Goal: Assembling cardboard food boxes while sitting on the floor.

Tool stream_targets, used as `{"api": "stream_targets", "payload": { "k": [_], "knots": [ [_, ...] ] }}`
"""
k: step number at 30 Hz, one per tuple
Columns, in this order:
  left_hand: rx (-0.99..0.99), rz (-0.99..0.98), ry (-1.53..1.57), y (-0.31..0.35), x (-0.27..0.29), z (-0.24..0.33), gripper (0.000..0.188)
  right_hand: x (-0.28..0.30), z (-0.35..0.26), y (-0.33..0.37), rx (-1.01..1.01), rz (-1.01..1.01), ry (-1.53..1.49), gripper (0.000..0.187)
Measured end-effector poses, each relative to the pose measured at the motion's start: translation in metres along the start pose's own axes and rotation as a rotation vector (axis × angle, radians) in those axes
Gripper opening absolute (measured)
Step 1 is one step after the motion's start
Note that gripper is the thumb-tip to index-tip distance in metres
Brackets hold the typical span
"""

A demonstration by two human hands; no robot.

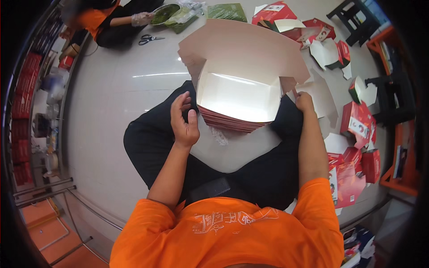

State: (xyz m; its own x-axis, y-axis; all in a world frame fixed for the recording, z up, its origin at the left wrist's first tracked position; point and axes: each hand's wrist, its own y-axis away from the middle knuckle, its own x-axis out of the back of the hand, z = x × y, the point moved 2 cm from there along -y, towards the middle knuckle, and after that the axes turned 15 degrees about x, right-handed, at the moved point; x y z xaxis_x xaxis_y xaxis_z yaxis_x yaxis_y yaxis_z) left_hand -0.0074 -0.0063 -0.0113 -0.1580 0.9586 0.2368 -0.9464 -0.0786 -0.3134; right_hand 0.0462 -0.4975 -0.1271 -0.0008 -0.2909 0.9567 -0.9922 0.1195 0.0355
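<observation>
A box (237, 96), white inside and red outside, is sitting open on the person's lap, its wide lid flap standing back and away from the body. It is resting against the crossed legs in black trousers (152, 147), above a pale sheet of card (232, 152) lying across the lap.

The right hand (304, 102) is gripping the box's right side flap, fingers curled closed on the card edge. The left hand (184, 119) is hovering just beside the box's left wall, fingers half open and loosely bent, thumb up, holding nothing; whether a fingertip is touching the wall cannot be told.

The person is sitting on a glossy grey floor (116, 89) and wearing an orange shirt (228, 232).

To the right, along the floor's right edge, red folded boxes (357, 123) and loose white flaps are lying scattered, well apart from the hands. More red boxes (275, 13) are lying at the far edge. At the far left corner a second person in orange (96, 20) is working over a metal bowl (164, 13), with scissors (149, 39) lying near them on the floor.
</observation>
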Motion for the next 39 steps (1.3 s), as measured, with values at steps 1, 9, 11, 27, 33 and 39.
{"api": "stream_targets", "payload": {
  "k": [1, 9, 11, 27, 33, 39],
  "knots": [
    [0.096, -0.001, 0.065, 0.003, -0.001, -0.014, 0.041, 0.008, -0.018, 0.002, -0.071, 0.019, -0.011, 0.029],
    [0.568, -0.189, 0.026, 0.005, -0.031, -0.047, 0.045, 0.069, -0.016, 0.031, -0.253, 0.761, -0.034, 0.032],
    [0.601, -0.189, 0.035, -0.002, -0.029, -0.036, 0.044, 0.092, -0.014, 0.048, -0.276, 0.991, -0.183, 0.034],
    [-0.126, -0.104, 0.09, -0.033, -0.008, 0.065, 0.052, 0.199, -0.185, 0.19, 0.511, 1.265, -0.88, 0.042],
    [0.036, -0.135, 0.066, -0.016, -0.027, 0.069, 0.035, 0.115, -0.212, 0.197, 0.73, 1.19, -1.166, 0.044],
    [0.038, -0.082, 0.029, 0.004, -0.032, 0.078, 0.033, 0.133, -0.274, 0.225, 0.936, 0.872, -0.351, 0.028]
  ]
}}
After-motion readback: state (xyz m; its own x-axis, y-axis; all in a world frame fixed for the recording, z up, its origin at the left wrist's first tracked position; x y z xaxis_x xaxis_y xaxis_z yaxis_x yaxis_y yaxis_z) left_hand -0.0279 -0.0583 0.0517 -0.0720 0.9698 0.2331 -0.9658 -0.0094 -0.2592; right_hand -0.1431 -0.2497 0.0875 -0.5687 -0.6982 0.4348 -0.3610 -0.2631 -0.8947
